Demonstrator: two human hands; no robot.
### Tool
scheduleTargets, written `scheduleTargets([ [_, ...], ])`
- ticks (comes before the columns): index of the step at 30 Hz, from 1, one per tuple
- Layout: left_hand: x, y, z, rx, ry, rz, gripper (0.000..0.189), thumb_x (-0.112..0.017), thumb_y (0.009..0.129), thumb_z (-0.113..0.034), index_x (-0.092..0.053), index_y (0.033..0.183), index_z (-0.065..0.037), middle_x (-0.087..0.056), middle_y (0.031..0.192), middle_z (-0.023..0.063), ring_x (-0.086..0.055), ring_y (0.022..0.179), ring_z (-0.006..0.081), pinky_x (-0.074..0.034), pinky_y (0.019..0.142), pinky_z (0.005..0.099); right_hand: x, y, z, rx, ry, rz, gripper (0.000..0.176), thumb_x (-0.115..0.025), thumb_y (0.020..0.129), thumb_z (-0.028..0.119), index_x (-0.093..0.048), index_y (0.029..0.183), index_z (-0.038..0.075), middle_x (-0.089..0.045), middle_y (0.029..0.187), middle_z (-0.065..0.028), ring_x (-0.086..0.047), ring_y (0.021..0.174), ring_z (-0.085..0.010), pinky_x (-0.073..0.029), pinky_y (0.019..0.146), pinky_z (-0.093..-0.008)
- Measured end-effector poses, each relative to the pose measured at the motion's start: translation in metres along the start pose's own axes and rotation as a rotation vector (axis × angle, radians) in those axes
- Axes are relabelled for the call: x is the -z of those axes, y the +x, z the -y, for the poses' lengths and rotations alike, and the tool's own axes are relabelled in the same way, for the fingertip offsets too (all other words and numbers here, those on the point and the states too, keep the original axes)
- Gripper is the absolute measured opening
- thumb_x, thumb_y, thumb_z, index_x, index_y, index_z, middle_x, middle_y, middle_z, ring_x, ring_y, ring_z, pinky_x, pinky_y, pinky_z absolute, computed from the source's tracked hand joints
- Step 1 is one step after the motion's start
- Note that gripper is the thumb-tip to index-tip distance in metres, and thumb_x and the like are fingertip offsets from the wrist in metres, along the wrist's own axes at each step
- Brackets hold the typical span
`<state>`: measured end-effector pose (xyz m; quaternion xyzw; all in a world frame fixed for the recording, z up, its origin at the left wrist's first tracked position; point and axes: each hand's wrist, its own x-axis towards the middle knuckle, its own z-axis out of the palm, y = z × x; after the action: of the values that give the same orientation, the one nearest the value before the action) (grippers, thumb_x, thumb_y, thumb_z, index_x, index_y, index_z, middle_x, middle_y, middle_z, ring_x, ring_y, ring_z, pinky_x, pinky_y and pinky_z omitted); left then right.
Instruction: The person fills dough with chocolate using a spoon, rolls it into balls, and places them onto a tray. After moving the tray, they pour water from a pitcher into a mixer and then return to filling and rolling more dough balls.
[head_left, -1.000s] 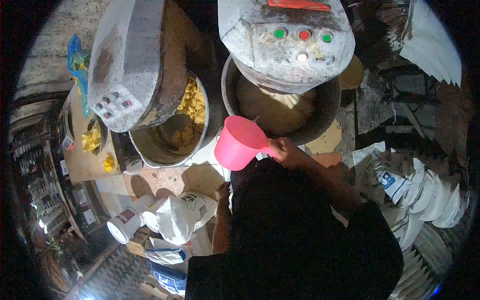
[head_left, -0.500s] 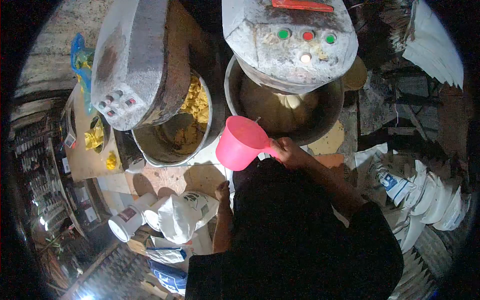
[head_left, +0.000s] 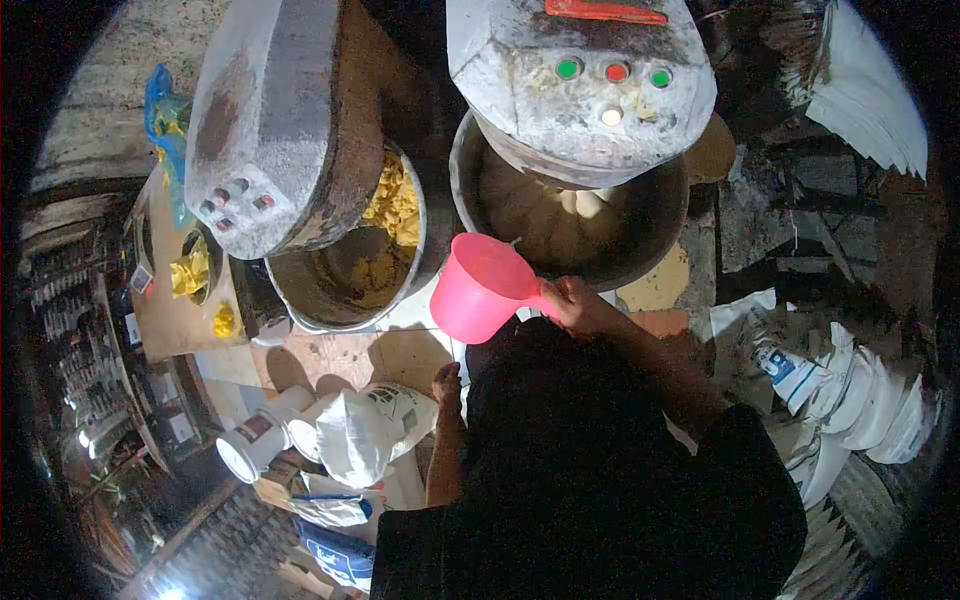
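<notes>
Around me, print shows in several places, yet I can read no word, brand or number: a dark reddish label (head_left: 254, 431) marks a white bucket (head_left: 242, 462) to my left, pale lettering (head_left: 325, 553) a blue bag (head_left: 348, 573), and dark marks (head_left: 398, 398) a white sack (head_left: 355, 445). On the crumpled white sacks (head_left: 868, 402) to my right, a blue printed panel (head_left: 777, 363) is likewise too blurred to make out.

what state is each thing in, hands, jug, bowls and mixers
Right hand: closed around the jug's handle
Pink jug: held up, contents unclear
Left hand: lowered, grip unclear
Left bowl: partly filled with yellow mixture
Right bowl: holding pale dough
Left mixer: head over its bowl
Right mixer: head over its bowl
</notes>
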<state>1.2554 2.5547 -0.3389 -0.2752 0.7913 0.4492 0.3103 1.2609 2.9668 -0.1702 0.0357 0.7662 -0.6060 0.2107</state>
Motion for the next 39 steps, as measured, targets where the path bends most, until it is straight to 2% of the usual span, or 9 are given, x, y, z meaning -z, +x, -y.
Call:
scheduleTargets([
  [4, -0.001, 0.022, 0.030, -0.095, -0.085, 0.023, 0.031, -0.073, 0.083, -0.027, -0.069, 0.103, -0.005, -0.064, 0.080, 0.0023, -0.052, 0.061, 0.0124, -0.041, 0.054, 0.0288, 0.011, -0.004, 0.040, -0.035, 0.312, -0.100, 0.054, -0.058, 0.078, 0.002, -0.049, 0.131, 0.000, -0.063, 0.093, -0.0164, -0.059, 0.076, -0.0303, -0.046, 0.068, -0.0387],
  [10, 0.001, 0.009, 0.014, -0.052, -0.082, 0.028, 0.034, -0.073, 0.082, -0.031, -0.069, 0.103, -0.004, -0.065, 0.080, 0.0047, -0.054, 0.061, 0.0142, -0.043, 0.054, 0.0302, 0.001, -0.001, 0.020, 0.454, -0.253, -0.320, 0.021, -0.045, 0.092, 0.016, -0.057, 0.104, 0.004, -0.051, 0.062, -0.0110, -0.052, 0.055, -0.0214, -0.040, 0.051, -0.0364],
  [12, 0.002, 0.006, 0.008, -0.061, 0.047, 0.008, 0.036, -0.072, 0.082, -0.033, -0.069, 0.101, -0.003, -0.066, 0.079, 0.0061, -0.056, 0.062, 0.0153, -0.045, 0.055, 0.0310, 0.007, -0.001, 0.022, 0.394, -0.227, -0.219, 0.054, -0.057, 0.076, 0.001, -0.048, 0.128, 0.001, -0.056, 0.075, -0.0223, -0.057, 0.063, -0.0334, -0.043, 0.053, -0.0415],
  [20, 0.008, 0.001, 0.022, 0.001, -0.189, 0.001, 0.034, -0.074, 0.079, -0.033, -0.069, 0.089, -0.001, -0.065, 0.075, 0.0073, -0.059, 0.061, 0.0167, -0.047, 0.058, 0.0326, -0.003, -0.004, 0.004, 0.151, -0.100, -0.147, 0.041, -0.056, 0.084, 0.011, -0.052, 0.124, 0.005, -0.059, 0.068, -0.0154, -0.059, 0.060, -0.0316, -0.044, 0.055, -0.0399],
  [25, 0.011, 0.023, 0.073, 0.022, -0.258, -0.055, 0.038, -0.074, 0.080, -0.036, -0.066, 0.098, -0.003, -0.063, 0.073, 0.0054, -0.056, 0.056, 0.0131, -0.042, 0.048, 0.0284, 0.000, -0.004, 0.030, -0.124, 0.278, -0.101, 0.039, -0.036, 0.102, 0.036, -0.065, 0.102, 0.010, -0.048, 0.057, 0.0038, -0.044, 0.048, -0.0072, -0.034, 0.044, -0.0269],
  [29, 0.015, 0.015, 0.090, 0.084, -0.187, -0.081, 0.032, -0.075, 0.081, -0.031, -0.065, 0.098, -0.006, -0.060, 0.069, 0.0022, -0.054, 0.055, 0.0115, -0.041, 0.045, 0.0264, -0.024, -0.001, -0.023, -0.063, 0.155, -0.130, 0.035, -0.039, 0.101, 0.032, -0.065, 0.110, 0.009, -0.051, 0.061, 0.0015, -0.047, 0.053, -0.0086, -0.037, 0.047, -0.0293],
  [33, 0.035, 0.022, 0.089, 0.145, -0.248, -0.019, 0.030, -0.073, 0.082, -0.029, -0.066, 0.100, -0.005, -0.061, 0.070, 0.0035, -0.055, 0.056, 0.0126, -0.044, 0.047, 0.0279, -0.019, 0.017, -0.010, 0.700, -0.301, -0.410, 0.029, -0.042, 0.100, 0.022, -0.065, 0.109, 0.008, -0.050, 0.060, -0.0035, -0.050, 0.056, -0.0117, -0.041, 0.052, -0.0333],
  [36, 0.045, 0.030, 0.096, 0.178, -0.204, -0.104, 0.031, -0.071, 0.082, -0.030, -0.067, 0.100, -0.005, -0.062, 0.071, 0.0047, -0.058, 0.057, 0.0142, -0.047, 0.049, 0.0294, -0.006, -0.002, 0.029, 0.566, -0.927, -0.383, 0.035, -0.066, 0.080, 0.013, -0.058, 0.110, -0.002, -0.059, 0.088, -0.0141, -0.059, 0.086, -0.0329, -0.047, 0.071, -0.0409],
  [39, 0.057, 0.034, 0.104, 0.110, -0.195, -0.161, 0.034, -0.069, 0.083, -0.033, -0.067, 0.097, -0.003, -0.062, 0.071, 0.0058, -0.059, 0.059, 0.0149, -0.048, 0.051, 0.0294, 0.005, 0.012, 0.078, 0.210, -0.502, -0.228, 0.024, -0.059, 0.087, 0.017, -0.061, 0.105, 0.000, -0.061, 0.087, -0.0169, -0.061, 0.082, -0.0335, -0.047, 0.070, -0.0421],
])
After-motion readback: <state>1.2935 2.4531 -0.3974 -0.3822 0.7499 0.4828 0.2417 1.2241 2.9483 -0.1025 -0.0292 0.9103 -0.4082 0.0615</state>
